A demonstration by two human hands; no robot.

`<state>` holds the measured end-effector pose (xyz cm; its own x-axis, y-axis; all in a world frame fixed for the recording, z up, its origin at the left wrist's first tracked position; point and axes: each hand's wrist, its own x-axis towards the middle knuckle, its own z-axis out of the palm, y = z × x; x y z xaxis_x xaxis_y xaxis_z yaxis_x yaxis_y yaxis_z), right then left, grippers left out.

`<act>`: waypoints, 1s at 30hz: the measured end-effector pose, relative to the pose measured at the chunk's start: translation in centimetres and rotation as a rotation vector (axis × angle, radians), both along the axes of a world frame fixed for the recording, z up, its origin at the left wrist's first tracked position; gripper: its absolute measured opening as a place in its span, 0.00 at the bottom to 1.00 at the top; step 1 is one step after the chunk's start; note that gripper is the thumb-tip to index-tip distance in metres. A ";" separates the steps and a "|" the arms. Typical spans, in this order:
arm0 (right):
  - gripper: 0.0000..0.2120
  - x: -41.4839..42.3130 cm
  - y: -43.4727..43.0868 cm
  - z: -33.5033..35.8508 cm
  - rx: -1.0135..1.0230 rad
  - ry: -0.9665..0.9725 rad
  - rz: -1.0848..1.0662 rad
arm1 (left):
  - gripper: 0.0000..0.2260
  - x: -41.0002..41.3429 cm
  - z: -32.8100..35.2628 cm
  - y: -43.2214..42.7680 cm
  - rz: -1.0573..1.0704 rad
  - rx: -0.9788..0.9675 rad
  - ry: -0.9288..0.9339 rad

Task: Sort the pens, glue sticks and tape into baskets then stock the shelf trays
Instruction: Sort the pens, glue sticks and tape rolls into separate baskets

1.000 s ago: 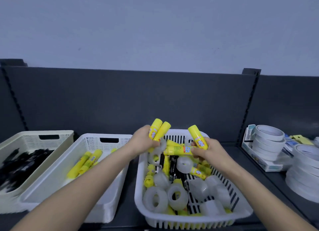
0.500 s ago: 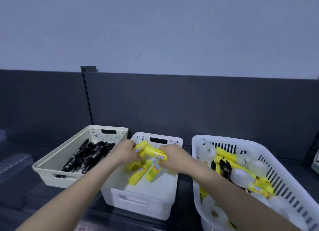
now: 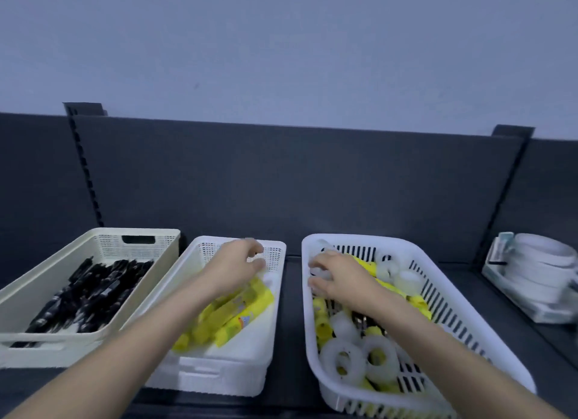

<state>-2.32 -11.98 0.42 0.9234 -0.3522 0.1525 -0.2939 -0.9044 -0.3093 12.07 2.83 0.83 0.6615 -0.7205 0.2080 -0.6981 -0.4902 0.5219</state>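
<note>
Glue sticks [image 3: 237, 312] dropped, mid basket [image 3: 219, 378]; L hand [image 3: 233, 268] loose, empty; R hand [image 3: 341, 277] in mixed basket [image 3: 463, 318], grip unclear; take yellows only.

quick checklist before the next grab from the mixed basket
1. Left hand free: ok, it hovers over the white perforated plastic basket and holds nothing.
2. Yellow glue sticks lie inside that basket: ok.
3. Cream plastic basket holds only black pens: ok.
4. White slotted plastic basket sorted out: not ok, more glue sticks, clear tape rolls and pens lie mixed in it.
5. Right hand has one item in its grip: cannot tell, its fingers are blurred over the far left corner.
</note>
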 end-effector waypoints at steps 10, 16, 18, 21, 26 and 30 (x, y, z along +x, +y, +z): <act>0.12 -9.1 -8.2 -0.5 0.037 -0.014 -0.309 | 0.11 -4.8 -0.9 -8.9 -0.260 0.048 0.016; 0.17 -9.5 -11.7 -1.4 -0.027 0.061 -0.333 | 0.07 -5.3 -1.8 -14.2 -0.347 0.166 -0.067; 0.19 -8.6 -12.5 -1.4 -0.049 0.122 -0.289 | 0.09 -5.1 -2.1 -15.8 -0.374 0.237 -0.116; 0.23 -6.7 -13.6 -1.5 -0.075 0.228 -0.214 | 0.09 -4.7 -2.6 -18.1 -0.418 0.336 -0.177; 0.19 -4.4 -15.1 -2.2 -0.033 0.332 -0.194 | 0.04 -4.1 -3.2 -20.7 -0.445 0.499 -0.288; 0.19 -4.8 -15.5 -2.5 -0.036 0.341 -0.171 | 0.07 -4.1 -3.6 -21.5 -0.469 0.584 -0.480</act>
